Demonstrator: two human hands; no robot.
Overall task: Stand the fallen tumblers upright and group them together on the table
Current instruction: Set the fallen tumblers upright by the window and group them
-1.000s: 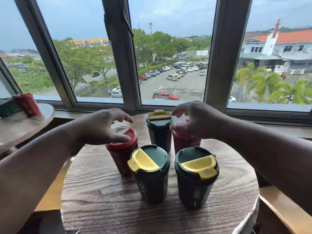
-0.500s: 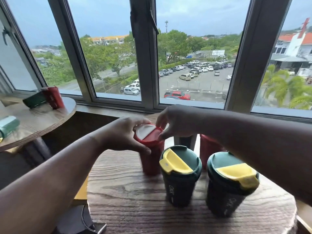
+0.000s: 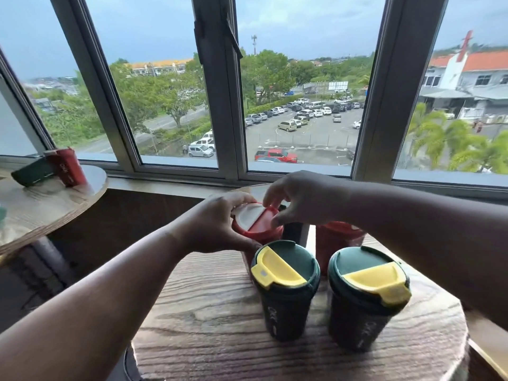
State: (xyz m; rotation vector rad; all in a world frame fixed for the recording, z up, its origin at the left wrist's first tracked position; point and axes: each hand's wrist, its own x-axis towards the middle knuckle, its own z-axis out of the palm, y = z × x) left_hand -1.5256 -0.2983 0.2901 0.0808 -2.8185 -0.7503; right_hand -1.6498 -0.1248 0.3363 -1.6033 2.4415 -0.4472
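Several tumblers stand upright, close together on the round wooden table (image 3: 209, 312). Two dark green ones with yellow lid flaps are nearest: one (image 3: 284, 290) on the left, one (image 3: 365, 298) on the right. Behind them stands a red tumbler with a white lid flap (image 3: 258, 224). My left hand (image 3: 220, 224) grips its lid from the left, and my right hand (image 3: 299, 199) pinches the lid's far right edge. A second red tumbler (image 3: 335, 240) and a dark one (image 3: 294, 232) stand partly hidden behind my right arm.
A second round table (image 3: 49, 199) stands at the left, carrying a red tumbler (image 3: 67, 166) and a green tumbler (image 3: 31, 173) lying on its side. Large windows and a sill run along the far side. A wooden bench edge (image 3: 486, 350) shows at the lower right.
The view swung left, then partly back, and moved closer. Both hands went from hovering over the group to the left red tumbler's lid, the left gripping it, the right pinching its rim.
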